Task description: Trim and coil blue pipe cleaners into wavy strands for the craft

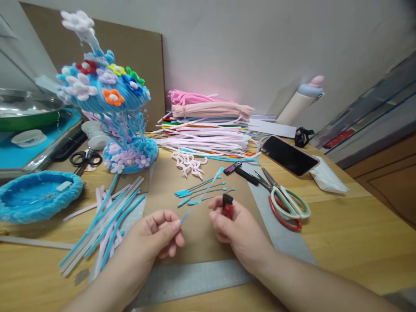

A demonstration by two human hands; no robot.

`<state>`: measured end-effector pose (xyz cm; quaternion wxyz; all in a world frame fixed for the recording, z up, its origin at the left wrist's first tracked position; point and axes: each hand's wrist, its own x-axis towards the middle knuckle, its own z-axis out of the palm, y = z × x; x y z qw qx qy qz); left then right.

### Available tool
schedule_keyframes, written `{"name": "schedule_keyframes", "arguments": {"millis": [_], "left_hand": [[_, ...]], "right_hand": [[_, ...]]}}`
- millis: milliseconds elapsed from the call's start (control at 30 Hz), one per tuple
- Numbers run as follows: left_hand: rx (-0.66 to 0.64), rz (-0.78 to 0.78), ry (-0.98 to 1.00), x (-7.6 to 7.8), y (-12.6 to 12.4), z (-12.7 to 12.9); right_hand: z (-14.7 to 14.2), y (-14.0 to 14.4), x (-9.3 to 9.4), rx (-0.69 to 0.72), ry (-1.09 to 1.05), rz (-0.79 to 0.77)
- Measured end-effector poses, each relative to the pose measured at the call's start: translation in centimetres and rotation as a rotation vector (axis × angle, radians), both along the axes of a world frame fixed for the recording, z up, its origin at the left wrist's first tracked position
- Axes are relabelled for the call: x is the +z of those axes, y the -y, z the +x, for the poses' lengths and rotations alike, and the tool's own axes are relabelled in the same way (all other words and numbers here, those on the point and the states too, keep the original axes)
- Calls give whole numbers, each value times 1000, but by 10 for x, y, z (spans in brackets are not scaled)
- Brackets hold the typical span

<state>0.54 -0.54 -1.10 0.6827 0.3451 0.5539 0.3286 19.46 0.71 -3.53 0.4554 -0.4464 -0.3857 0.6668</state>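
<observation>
Two bare hands meet low in the middle of the view, over a sheet of brown cardboard (198, 234) that lies on the wooden table (351, 242). The left hand (156, 238) pinches the lower end of a thin blue pipe cleaner (201, 197) between thumb and forefinger, its grip closed tight on the stem. The stem is slim and bare for most of its run, slanting up and away to the right, and it ends in a fuzzier, thicker blue tip. The right hand (234, 227) is curled around a small red lighter (227, 206) with a black top, held upright just beside the stem; its grip is closed on the lighter's body.

Just beyond the hands, several more trimmed blue stems (198, 190) lie fanned on the cardboard. To the right are scissors (286, 201) with pale and red handles, and past them a dark phone (289, 155). A heap of pink, white and coloured pipe cleaners (208, 125) is stacked near the wall. On the left stands a blue fuzzy sculpture (107, 99) dotted with flowers, with a blue woven bowl (39, 195) and loose blue and white strips (104, 221) nearer the left hand.
</observation>
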Motion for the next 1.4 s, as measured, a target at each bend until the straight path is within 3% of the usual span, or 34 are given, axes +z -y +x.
{"name": "schedule_keyframes", "arguments": {"millis": [100,233,433,633,767,867,1067,1400], "left_hand": [[-55,-59,81,-3,4,9],[-86,-82,115,-4,8,14],[3,-85,112,-2,10,13],[141,20,30,-1,8,9],[182,156,-89,0,7,7],[156,173,-99,-1,9,7],[135,118,1,-6,15,11],[114,131,-1,-8,15,12]], "right_hand": [[-11,13,0,77,14,20],[-13,15,3,60,107,90],[-10,13,-2,-17,57,83],[-7,6,-6,102,-7,-55],[-5,3,-5,82,264,118],[-6,5,-2,78,419,216],[-8,8,5,89,402,264],[-9,11,0,114,359,284]]}}
